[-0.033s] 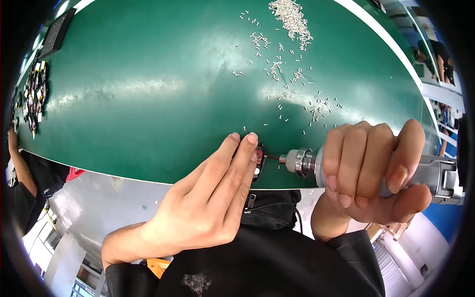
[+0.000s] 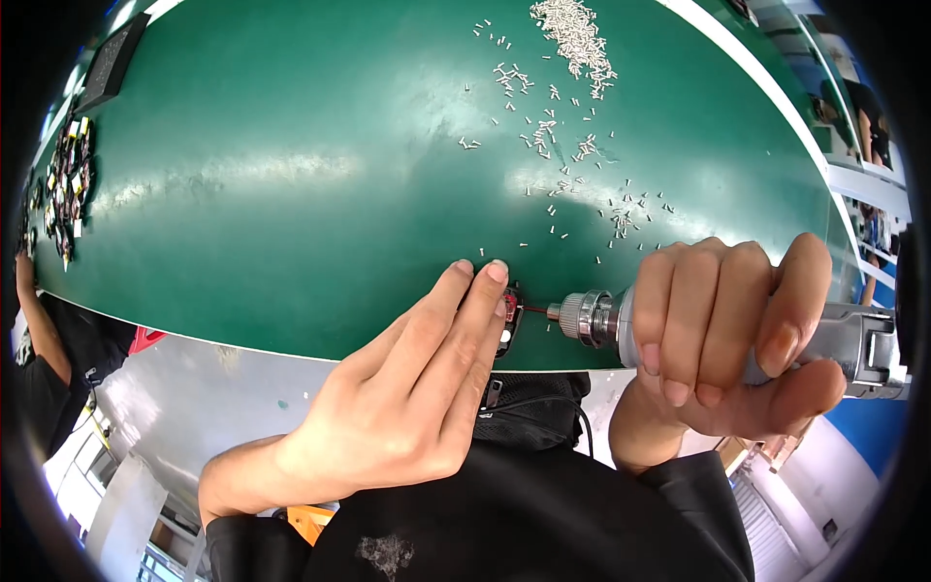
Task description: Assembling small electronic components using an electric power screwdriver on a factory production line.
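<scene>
My right hand [image 2: 727, 320] is wrapped round a grey electric screwdriver [image 2: 588, 318] held level, its thin bit [image 2: 534, 308] pointing left. The bit's tip meets the right side of a small black casing [image 2: 507, 335] with a red part in it, at the table's near edge. My left hand [image 2: 402, 388] holds this casing, its fingers stretched together along the casing's left side and partly covering it. The left thumb is hidden.
On the green table [image 2: 291, 223], loose screws [image 2: 621, 218] lie scattered beyond my hands, with a heap of screws [image 2: 572, 34] farther back. A cluster of small dark parts [image 2: 70, 189] and a black tray [image 2: 112, 63] are at far left. Another person's arm [image 2: 44, 320] reaches in there.
</scene>
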Demonstrator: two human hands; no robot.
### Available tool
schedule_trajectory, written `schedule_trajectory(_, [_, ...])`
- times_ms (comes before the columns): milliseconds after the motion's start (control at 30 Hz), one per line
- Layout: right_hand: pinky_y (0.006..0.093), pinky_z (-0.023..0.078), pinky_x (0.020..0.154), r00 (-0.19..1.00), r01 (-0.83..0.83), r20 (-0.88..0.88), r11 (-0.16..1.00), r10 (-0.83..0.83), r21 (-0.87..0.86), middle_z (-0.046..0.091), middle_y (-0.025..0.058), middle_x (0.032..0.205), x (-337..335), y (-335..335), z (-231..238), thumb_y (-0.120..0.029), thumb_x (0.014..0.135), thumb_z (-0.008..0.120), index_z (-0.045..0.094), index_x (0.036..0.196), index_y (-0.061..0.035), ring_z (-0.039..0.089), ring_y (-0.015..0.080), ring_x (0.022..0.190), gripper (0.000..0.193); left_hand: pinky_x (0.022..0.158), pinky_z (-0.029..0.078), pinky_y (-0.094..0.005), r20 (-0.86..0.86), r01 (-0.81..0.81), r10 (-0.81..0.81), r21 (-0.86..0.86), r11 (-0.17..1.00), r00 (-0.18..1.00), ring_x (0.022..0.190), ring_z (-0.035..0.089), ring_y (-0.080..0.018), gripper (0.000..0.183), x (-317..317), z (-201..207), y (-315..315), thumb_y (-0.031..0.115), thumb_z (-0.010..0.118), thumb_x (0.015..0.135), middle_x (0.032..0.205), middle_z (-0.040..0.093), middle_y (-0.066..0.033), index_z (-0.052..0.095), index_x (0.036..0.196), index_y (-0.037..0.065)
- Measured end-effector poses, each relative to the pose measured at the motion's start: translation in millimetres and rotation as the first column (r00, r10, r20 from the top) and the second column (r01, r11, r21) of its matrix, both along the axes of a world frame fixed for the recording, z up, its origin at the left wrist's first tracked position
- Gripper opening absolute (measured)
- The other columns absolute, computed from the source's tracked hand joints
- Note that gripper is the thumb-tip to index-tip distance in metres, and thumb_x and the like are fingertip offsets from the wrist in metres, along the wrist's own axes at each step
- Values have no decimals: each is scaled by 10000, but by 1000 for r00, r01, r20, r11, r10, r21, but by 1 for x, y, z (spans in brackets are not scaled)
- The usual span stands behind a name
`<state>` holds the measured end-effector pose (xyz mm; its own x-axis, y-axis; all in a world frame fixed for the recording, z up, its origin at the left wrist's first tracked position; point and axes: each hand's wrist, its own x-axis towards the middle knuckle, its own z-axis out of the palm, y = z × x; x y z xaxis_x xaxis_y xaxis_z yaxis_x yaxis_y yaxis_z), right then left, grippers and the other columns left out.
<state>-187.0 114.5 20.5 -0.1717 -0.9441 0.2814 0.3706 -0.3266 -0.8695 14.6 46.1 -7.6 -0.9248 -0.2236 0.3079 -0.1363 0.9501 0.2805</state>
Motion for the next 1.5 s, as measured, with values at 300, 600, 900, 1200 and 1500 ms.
schedule_trajectory(300, [244, 430, 530, 1000, -14, 26, 1000, 14, -17, 477, -25, 541, 5, -7, -10, -370, 948, 553, 454, 879, -117, 488, 93, 475, 280, 794, 567, -354, -40, -7, 6, -22, 1000, 999, 966, 635, -340, 370, 1, -7, 0, 2, 601, 604, 1075, 633, -244, 638, 944, -140])
schedule_trajectory(600, [245, 410, 499, 987, -80, -128, 992, 93, 100, 472, -18, 551, 8, -15, 8, -280, 938, 580, 428, 827, -99, 446, 94, 439, 261, 793, 567, -367, -95, -3, -2, -49, 999, 995, 952, 627, -351, 379, 0, -7, 0, 5, 600, 594, 1074, 625, -255, 626, 938, -154])
schedule_trajectory(900, [247, 389, 446, 995, -96, 8, 995, 96, -27, 454, -9, 513, 20, -25, 5, -157, 844, 649, 448, 765, -71, 429, 108, 401, 232, 848, 542, -374, -22, 22, -24, -69, 997, 999, 1063, 593, -347, 357, 8, 5, -1, 16, 599, 659, 1162, 591, -244, 622, 983, -134])
schedule_trajectory(1200, [262, 470, 467, 940, -71, 297, 948, 168, -311, 558, 4, 544, -11, 17, -2, -126, 819, 725, 546, 805, -76, 549, 111, 464, 186, 898, 494, -402, 26, -426, 427, -17, 904, 904, 1073, 582, -336, 410, 73, 4, -58, -19, 653, 733, 1191, 595, -183, 583, 1137, -34])
schedule_trajectory(1500, [280, 397, 477, 896, 109, 438, 992, -73, -58, 378, -21, 486, -14, 46, -26, -153, 884, 536, 454, 871, -64, 386, 101, 405, 122, 917, 446, -411, -92, -611, 604, -106, 784, 792, 1085, 539, -350, 380, 54, 15, -81, 13, 653, 818, 1212, 534, -184, 563, 1187, 0])
